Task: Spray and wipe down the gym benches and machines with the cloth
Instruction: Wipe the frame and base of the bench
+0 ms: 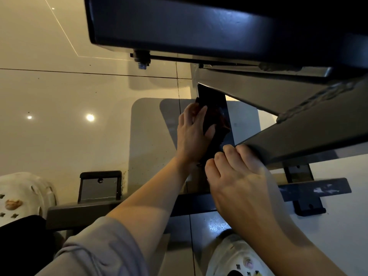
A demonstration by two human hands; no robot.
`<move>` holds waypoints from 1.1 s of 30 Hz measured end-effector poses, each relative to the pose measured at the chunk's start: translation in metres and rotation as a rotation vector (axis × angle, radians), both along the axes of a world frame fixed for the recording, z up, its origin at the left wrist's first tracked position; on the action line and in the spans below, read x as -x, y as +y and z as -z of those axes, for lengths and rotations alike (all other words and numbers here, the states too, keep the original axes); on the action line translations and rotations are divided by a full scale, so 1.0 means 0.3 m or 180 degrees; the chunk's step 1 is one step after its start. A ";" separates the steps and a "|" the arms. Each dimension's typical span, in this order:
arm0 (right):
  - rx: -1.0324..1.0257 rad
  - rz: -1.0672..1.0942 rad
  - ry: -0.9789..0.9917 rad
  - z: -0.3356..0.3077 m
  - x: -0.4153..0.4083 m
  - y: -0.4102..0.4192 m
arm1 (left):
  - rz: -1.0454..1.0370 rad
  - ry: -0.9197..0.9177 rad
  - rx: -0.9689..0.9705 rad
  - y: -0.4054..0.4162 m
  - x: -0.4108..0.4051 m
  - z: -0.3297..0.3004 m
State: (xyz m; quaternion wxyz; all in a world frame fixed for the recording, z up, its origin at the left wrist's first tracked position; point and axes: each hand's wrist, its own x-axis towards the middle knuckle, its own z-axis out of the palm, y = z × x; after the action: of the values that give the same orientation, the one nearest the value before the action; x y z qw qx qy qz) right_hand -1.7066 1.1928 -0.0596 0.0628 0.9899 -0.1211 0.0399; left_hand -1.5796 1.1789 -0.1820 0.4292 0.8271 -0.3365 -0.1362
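Note:
I look down under a gym bench. Its dark padded seat (199,26) fills the top of the view, with grey steel frame beams (298,136) slanting below it. My left hand (191,134) grips a dark cloth (216,124) and presses it against a dark upright post (213,96) of the frame. My right hand (237,176) holds the lower end of the slanted beam, fingers curled around its edge. No spray bottle is in view.
Glossy cream floor tiles (69,126) lie all around. The bench's base bar (308,188) and a bolted foot bracket (309,208) run across the bottom right; another bracket (99,186) stands at left. My two white clogs (23,196) (239,257) flank the frame.

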 end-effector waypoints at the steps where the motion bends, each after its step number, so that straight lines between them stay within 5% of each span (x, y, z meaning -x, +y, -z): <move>1: 0.0222 -0.0033 0.0369 -0.010 -0.002 -0.007 | 0.0100 -0.0205 0.0111 -0.014 0.002 0.004; 6: 0.0769 0.0007 0.0813 -0.038 -0.010 -0.006 | 0.0712 0.0142 0.0438 0.003 0.053 0.048; 14: 0.0925 -0.0118 0.0767 -0.028 -0.002 -0.009 | -0.0247 0.1282 0.0716 0.031 0.102 0.023; 26: 0.0845 0.0122 0.0789 -0.024 -0.017 0.011 | -0.1080 0.1389 0.0346 -0.179 -0.118 -0.054; 33: 0.1033 -0.0059 0.0708 -0.038 -0.011 0.002 | -0.1063 0.1851 0.0694 -0.033 0.044 -0.029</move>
State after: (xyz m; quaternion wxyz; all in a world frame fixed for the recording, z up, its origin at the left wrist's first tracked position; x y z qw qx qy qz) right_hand -1.7033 1.1933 -0.0482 0.2341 0.9661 -0.0962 -0.0501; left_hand -1.5927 1.1690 -0.1734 0.6092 0.7466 -0.0729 -0.2573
